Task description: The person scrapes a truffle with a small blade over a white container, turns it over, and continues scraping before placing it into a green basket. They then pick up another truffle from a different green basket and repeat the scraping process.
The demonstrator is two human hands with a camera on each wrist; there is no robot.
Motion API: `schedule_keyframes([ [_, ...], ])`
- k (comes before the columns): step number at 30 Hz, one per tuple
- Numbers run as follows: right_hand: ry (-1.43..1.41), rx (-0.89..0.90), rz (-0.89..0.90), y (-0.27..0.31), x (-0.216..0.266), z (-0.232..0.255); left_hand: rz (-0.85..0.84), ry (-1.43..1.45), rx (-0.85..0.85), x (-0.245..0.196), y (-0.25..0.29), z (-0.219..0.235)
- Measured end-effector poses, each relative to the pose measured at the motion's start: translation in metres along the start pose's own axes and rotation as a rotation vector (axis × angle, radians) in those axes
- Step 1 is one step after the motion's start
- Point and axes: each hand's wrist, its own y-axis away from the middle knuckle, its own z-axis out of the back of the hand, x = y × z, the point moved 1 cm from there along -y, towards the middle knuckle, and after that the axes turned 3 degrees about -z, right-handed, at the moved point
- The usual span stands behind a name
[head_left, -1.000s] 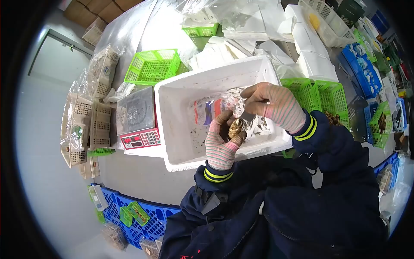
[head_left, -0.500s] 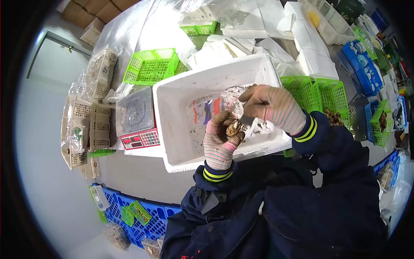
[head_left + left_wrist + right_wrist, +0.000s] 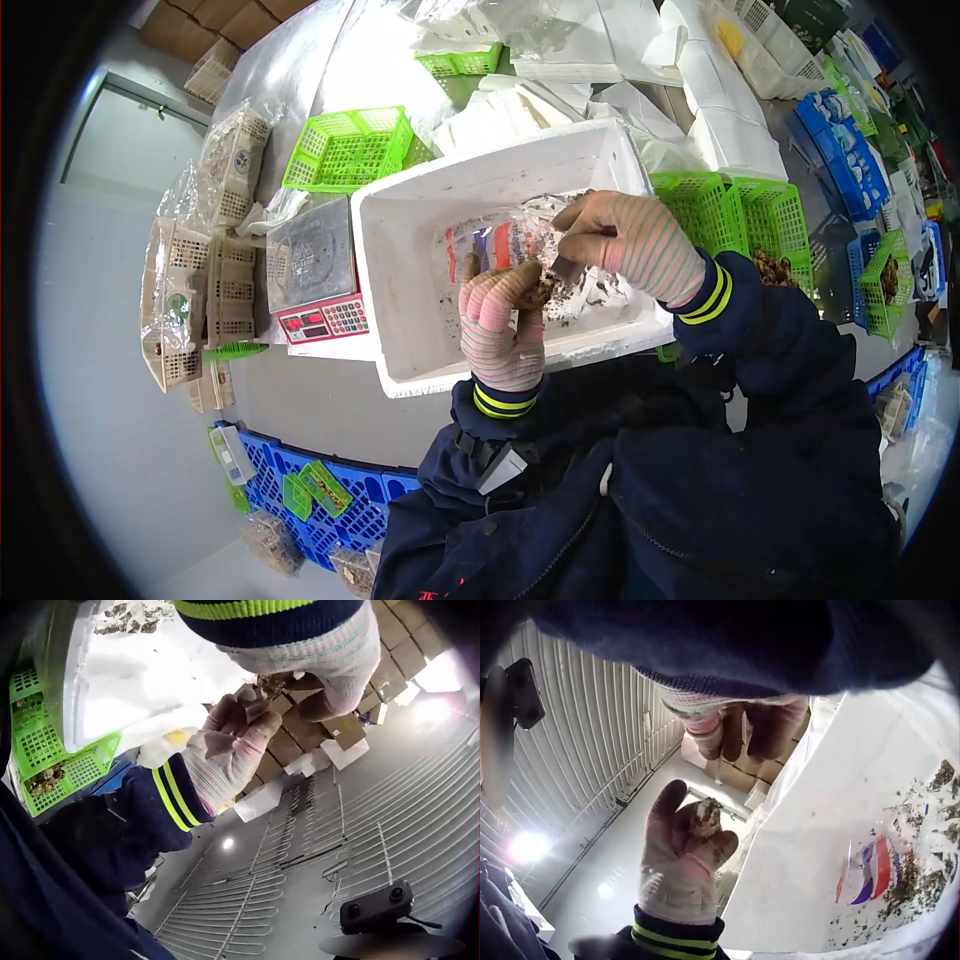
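My left hand (image 3: 503, 325), in a striped knit glove with darkened fingertips, grips a small lumpy brown-and-white mushroom (image 3: 706, 816) between fingers and thumb. In the head view those fingers cover most of it. Close beside it on the right, my right hand (image 3: 640, 245), gloved alike, pinches a small flat grey blade (image 3: 568, 268), its edge angled toward the mushroom. Both hands are over a white foam box (image 3: 405, 285). Dark crumbs (image 3: 922, 885) lie scattered on the box's bottom, around a clear plastic piece printed in red and blue (image 3: 870, 871).
Left of the box stands a scale (image 3: 312, 255) with a red keypad. An unfilled green basket (image 3: 348, 150) sits behind it. Green baskets (image 3: 768, 225) at the right hold brown pieces. White paper sheets (image 3: 515, 112) lie behind the box, and cream crates (image 3: 178, 290) stand at far left.
My left hand has shifted slightly left and turned, so its fingers now hide more of the mushroom. The right hand stays almost in place with the blade.
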Motion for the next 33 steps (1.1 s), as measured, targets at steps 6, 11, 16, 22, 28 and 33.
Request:
schedule_keyframes([
  [6,0.130,-0.013,0.326,-0.001,-0.010,-0.003,-0.128,-0.120,0.020,-0.001,-0.001,0.000],
  [11,-0.082,-0.002,0.134,-0.001,-0.007,0.006,-0.067,0.004,0.004,0.001,0.006,0.003],
  [16,-0.084,0.018,0.075,-0.002,-0.011,0.003,0.217,0.449,0.066,0.009,0.020,0.001],
  [22,-0.076,0.083,0.211,0.007,-0.008,-0.002,0.312,0.615,0.046,0.007,0.021,-0.002],
  [28,-0.189,0.047,0.266,0.014,-0.007,-0.009,0.515,0.869,0.011,0.001,0.020,0.001],
  [33,-0.121,-0.004,0.048,0.015,0.000,0.001,0.428,0.831,0.034,0.010,0.026,0.007],
])
